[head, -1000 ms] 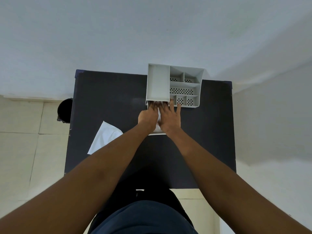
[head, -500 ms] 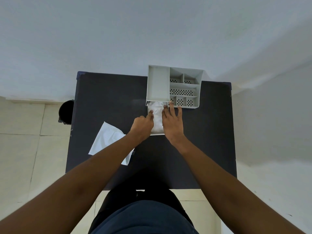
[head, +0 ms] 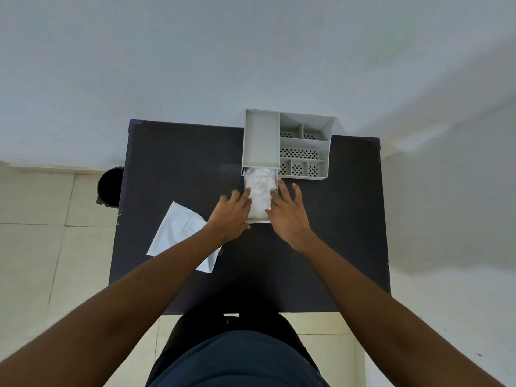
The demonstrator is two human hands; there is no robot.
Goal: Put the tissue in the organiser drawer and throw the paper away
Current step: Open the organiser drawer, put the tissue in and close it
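The left hand (head: 231,212) lies with fingers spread and loose, gripping nothing; its fingertips rest at the left wall of the pulled-out drawer (head: 258,220), touching the edge of the white tissue (head: 260,192). The right hand (head: 287,212) mirrors it on the other side, also spread wide and empty, fingertips on the tissue's right edge. Placed like this, the two hands seem to be tucking the tissue down and inward so it sits below the drawer's walls and will not snag.

The tissue lies crumpled inside the drawer, filling most of it. The drawer stands open toward the person, sliding out from under the tall left compartment of the grey organiser (head: 287,148), whose perforated right-hand compartments look empty. That half of the task looks nearly done; only closing the drawer appears to remain.

The white paper (head: 181,233) lies flat on the dark tabletop (head: 173,157), left of the hands and partly under the left forearm, not yet thrown away. A dark bin (head: 110,187) stands on the floor beside the tabletop's left edge, the likely place for it.
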